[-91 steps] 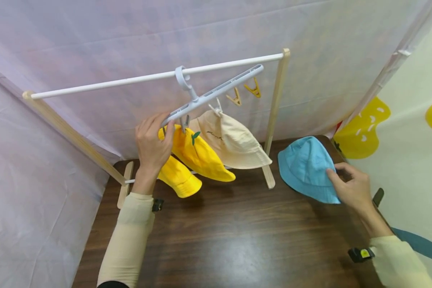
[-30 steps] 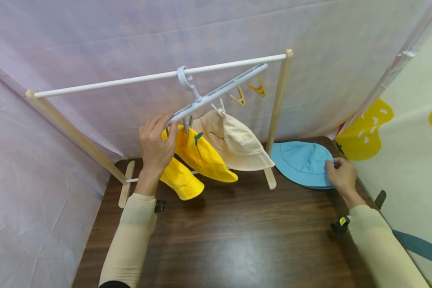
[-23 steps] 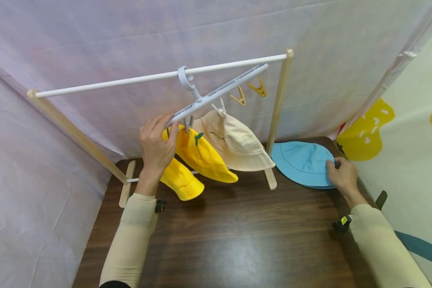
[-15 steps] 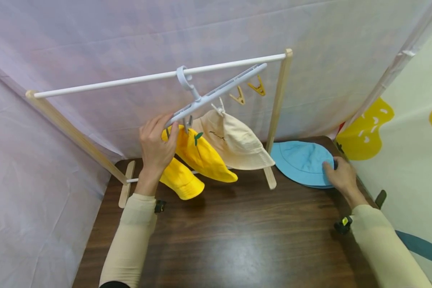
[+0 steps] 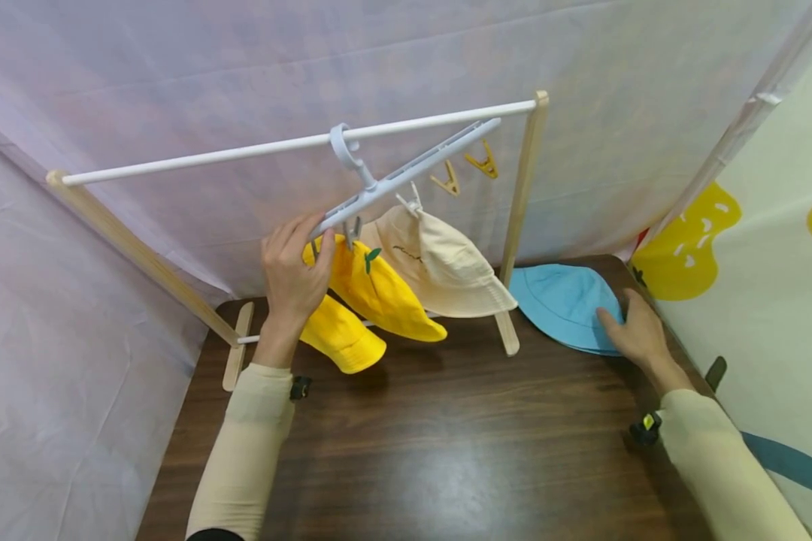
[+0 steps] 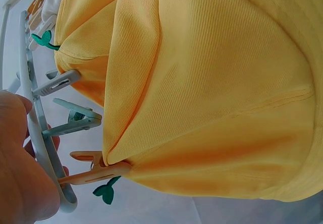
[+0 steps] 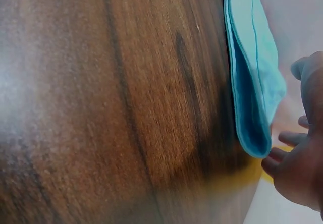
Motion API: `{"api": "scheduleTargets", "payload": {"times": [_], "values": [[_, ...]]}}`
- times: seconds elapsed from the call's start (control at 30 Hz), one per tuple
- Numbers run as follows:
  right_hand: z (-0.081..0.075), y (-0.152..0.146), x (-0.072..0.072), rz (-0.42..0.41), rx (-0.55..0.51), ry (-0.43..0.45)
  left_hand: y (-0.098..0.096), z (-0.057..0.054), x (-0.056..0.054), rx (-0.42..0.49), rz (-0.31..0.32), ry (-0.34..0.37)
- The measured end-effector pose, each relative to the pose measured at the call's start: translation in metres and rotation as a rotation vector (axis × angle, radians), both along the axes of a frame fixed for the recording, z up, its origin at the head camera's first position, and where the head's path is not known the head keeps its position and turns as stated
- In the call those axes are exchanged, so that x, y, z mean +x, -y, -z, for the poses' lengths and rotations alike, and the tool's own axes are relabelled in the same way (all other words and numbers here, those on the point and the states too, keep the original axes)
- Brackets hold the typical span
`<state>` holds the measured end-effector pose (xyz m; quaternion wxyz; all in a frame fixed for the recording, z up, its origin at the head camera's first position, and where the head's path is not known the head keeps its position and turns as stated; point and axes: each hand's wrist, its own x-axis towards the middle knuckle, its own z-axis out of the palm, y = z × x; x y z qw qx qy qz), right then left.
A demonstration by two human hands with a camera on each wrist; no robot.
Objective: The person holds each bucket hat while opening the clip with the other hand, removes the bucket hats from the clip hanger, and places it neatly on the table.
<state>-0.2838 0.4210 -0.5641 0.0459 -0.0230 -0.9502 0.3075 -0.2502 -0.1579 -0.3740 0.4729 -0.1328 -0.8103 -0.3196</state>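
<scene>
Altogether, yellow hats (image 5: 387, 293): two
Cream hat (image 5: 446, 263): one
Blue hat (image 5: 568, 300): one, flatter now
Left hand (image 5: 294, 267): grips one hanger (image 5: 413, 173)
Right hand (image 5: 639, 332): fingers loose, empty

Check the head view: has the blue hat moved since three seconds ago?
Yes. The blue hat has shifted left, toward the rack's right post: earlier a gap showed between them, and now they meet in that view.
</scene>
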Motion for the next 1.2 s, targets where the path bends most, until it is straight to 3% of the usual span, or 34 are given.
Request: {"api": "scheduleTargets", "payload": {"times": [0.3,0.73,1.2], "values": [[-0.007,0.010,0.007,-0.055,-0.016,-0.096,-0.001,-0.001,-0.002,0.015,0.000,-0.013],[-0.054,0.048,0.039,-0.162,-0.100,-0.278,-0.001,-0.002,0.000,0.022,0.007,0.001],[-0.092,0.092,0.061,-0.277,-0.134,-0.389,-0.001,-0.004,0.002,0.010,0.012,0.006]]}}
